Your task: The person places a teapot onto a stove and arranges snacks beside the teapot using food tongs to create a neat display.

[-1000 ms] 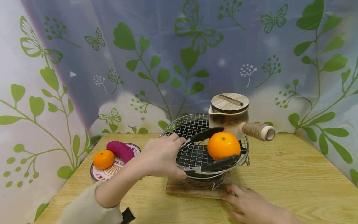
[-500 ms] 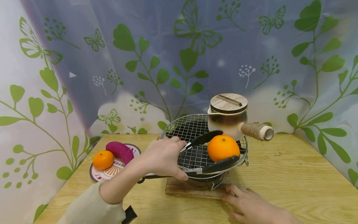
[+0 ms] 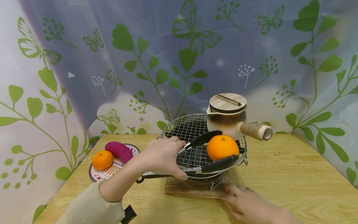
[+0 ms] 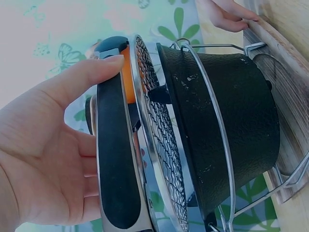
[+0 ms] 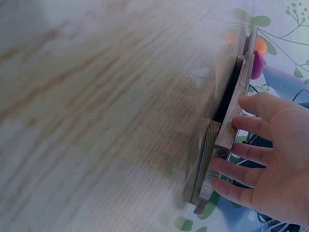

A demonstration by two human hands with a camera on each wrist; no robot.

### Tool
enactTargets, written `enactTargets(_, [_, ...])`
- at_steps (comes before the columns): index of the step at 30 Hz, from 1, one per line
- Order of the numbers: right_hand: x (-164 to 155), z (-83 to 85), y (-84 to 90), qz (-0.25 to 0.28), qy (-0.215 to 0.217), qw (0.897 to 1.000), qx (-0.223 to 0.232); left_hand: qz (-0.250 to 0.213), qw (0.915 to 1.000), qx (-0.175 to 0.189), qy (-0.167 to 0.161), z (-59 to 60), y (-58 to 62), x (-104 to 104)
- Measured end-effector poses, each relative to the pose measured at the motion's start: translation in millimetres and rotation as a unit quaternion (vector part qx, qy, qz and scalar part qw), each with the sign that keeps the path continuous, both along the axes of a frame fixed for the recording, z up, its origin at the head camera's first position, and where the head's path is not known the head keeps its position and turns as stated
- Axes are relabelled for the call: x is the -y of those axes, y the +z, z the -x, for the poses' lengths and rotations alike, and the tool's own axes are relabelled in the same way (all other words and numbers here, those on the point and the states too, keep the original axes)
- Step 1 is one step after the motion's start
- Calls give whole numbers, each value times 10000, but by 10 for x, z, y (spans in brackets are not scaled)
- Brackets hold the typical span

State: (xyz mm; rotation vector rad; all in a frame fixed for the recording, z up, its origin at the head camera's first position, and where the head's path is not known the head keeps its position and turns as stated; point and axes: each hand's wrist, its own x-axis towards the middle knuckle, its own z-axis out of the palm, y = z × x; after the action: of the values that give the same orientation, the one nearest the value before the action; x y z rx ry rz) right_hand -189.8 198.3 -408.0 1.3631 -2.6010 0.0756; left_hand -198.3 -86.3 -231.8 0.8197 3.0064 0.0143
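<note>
Grips the tongs (image 3: 205, 139) in the left hand (image 3: 165, 157), reaching in from eight o'clock in the head view. Has an orange (image 3: 222, 147) between the two black tips of the tongs, at about three o'clock on the round mesh (image 3: 183, 130); cannot tell whether resting on the wires. From the left wrist, shows the thumb pressed on a black arm of the tongs, with the other fingers partly hidden behind. Reveals there too, under the mesh, the black stove (image 4: 246, 116), mostly covered in the head view, and dark prongs bridging the gap between. Touches the edge of the wooden board (image 3: 190, 190) with the right hand (image 3: 250, 202), at five o'clock from the orange, with fingers extended and grasping nothing; shows all five digits only from the right wrist. Shows whole only in the head view the lidded pot (image 3: 226, 124), near twelve o'clock from the orange, and, toward nine o'clock from the mesh, the plate (image 3: 113, 171) bearing a mandarin (image 3: 102, 160) and, at two o'clock from it, a purple sweet potato (image 3: 120, 151).
</note>
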Motion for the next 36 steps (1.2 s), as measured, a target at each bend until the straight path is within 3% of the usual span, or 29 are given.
enactTargets(15, [29, -12, 26, -111, -265, 9977, 614, -74, 10000, -42, 36, -16, -7, 2])
enactTargets(22, [18, -5, 12, -37, -116, 9996, 267, -282, 9996, 1, -24, -33, 4, 70])
enactTargets(31, [6, 6, 15, -51, -92, 9995, 314, -627, 9980, 31, -77, -61, 16, 161])
enactTargets(36, [3, 11, -16, 33, 45, 10000, -38, -780, 9970, 28, -8, -80, 30, 238])
